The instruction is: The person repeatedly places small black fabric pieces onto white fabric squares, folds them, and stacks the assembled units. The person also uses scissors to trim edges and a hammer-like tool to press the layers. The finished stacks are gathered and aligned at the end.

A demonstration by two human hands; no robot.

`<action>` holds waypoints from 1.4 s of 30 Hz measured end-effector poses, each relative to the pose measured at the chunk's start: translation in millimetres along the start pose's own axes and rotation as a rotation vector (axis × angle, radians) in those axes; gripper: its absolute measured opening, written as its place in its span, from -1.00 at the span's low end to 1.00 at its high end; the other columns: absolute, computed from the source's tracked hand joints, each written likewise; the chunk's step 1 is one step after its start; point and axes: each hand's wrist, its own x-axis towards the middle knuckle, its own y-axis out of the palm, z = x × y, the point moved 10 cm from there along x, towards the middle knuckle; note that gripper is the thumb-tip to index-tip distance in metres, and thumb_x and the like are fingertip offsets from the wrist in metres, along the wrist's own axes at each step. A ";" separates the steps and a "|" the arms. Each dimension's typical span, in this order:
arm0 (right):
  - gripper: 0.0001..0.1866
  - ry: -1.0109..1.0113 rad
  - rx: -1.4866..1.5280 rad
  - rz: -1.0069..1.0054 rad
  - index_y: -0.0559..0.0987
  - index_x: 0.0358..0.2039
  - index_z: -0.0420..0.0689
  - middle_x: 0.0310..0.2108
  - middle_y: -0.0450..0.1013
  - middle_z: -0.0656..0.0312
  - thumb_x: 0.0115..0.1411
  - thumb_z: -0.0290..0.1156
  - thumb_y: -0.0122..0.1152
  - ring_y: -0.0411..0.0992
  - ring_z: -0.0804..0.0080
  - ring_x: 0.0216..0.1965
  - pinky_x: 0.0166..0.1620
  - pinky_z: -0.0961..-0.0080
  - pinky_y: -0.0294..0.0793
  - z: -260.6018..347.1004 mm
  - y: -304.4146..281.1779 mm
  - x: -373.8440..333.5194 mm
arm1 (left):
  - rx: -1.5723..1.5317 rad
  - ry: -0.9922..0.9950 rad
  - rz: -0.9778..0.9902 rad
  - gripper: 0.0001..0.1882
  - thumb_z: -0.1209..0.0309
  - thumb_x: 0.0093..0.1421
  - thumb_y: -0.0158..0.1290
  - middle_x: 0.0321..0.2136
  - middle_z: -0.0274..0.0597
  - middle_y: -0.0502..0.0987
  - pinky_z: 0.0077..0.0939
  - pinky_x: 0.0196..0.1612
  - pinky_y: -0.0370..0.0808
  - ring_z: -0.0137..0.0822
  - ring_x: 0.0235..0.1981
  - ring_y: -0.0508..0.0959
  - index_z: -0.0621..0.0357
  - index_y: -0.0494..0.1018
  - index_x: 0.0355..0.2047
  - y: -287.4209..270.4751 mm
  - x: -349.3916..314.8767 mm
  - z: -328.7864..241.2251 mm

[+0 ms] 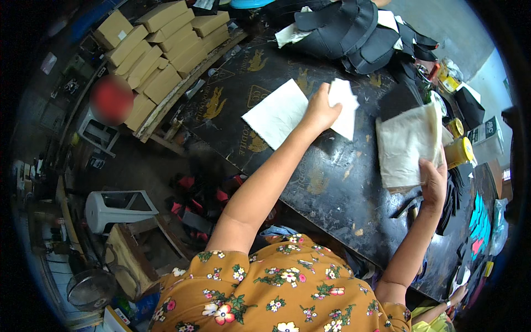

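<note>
My left hand is closed on a few white sheets, cloth or paper, raised above the dark table. Just left of it a white rectangular piece lies flat on the table, partly behind my forearm. On the right, a thick stack of cream cloth pieces is gripped along its right side by my right hand, thumb on top and fingers hidden behind. A black sheet sits just past the stack.
Black cut pieces are heaped at the far edge. Yellow tins stand right of the cloth stack. Cardboard boxes are piled at the far left, and a white stool stands below. Another person's hand shows at lower right.
</note>
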 end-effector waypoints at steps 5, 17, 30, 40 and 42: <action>-0.13 0.014 0.034 -0.056 0.31 0.49 -0.26 0.28 0.48 0.06 0.09 -0.65 0.25 0.50 0.24 0.24 0.32 0.35 0.46 9.4 -29.5 5.5 | 0.001 0.407 -0.326 -0.50 0.43 0.18 0.33 -0.05 0.05 0.50 -0.07 0.20 0.49 0.08 0.07 0.54 0.21 0.40 0.08 -15.4 -45.4 -50.5; -0.37 -0.227 -1.012 0.834 0.56 0.29 -0.13 -0.09 0.60 -0.23 0.16 -0.66 0.17 0.61 -0.20 -0.10 0.00 0.24 0.58 65.2 183.0 -45.3 | -1.651 -0.780 0.230 -0.03 -0.51 0.38 -0.26 0.30 -0.07 0.44 0.10 0.41 0.35 -0.07 0.29 0.47 0.02 0.25 0.44 136.8 -176.6 -41.0; -0.36 -0.356 -0.840 0.856 0.63 0.15 -0.24 0.12 0.61 -0.06 0.16 -0.11 0.56 0.52 -0.06 0.24 0.33 0.08 0.42 54.1 190.6 -87.7 | -1.371 -0.794 0.284 -0.63 0.31 0.45 0.12 0.02 -0.06 0.67 -0.17 0.12 0.65 -0.18 0.00 0.71 0.26 0.52 0.16 118.2 -186.4 3.3; -0.61 -0.357 -0.756 0.395 0.67 0.02 -0.21 -0.13 0.63 0.17 0.15 -0.57 0.48 0.60 0.36 -0.11 0.03 0.39 0.58 30.2 145.3 -52.0 | -1.256 -0.731 0.518 -0.51 0.44 0.37 0.26 0.10 -0.01 0.64 -0.12 0.14 0.70 -0.14 0.08 0.70 0.31 0.44 0.26 102.3 -153.2 8.1; -0.64 -0.431 -0.794 0.380 0.68 -0.02 -0.22 -0.16 0.63 0.15 0.15 -0.56 0.50 0.61 0.33 -0.11 0.01 0.38 0.58 32.7 145.8 -58.0 | -1.112 -0.620 0.458 -0.52 0.52 0.35 0.26 0.08 -0.04 0.64 -0.16 0.13 0.69 -0.16 0.07 0.69 0.28 0.45 0.25 101.4 -144.5 8.6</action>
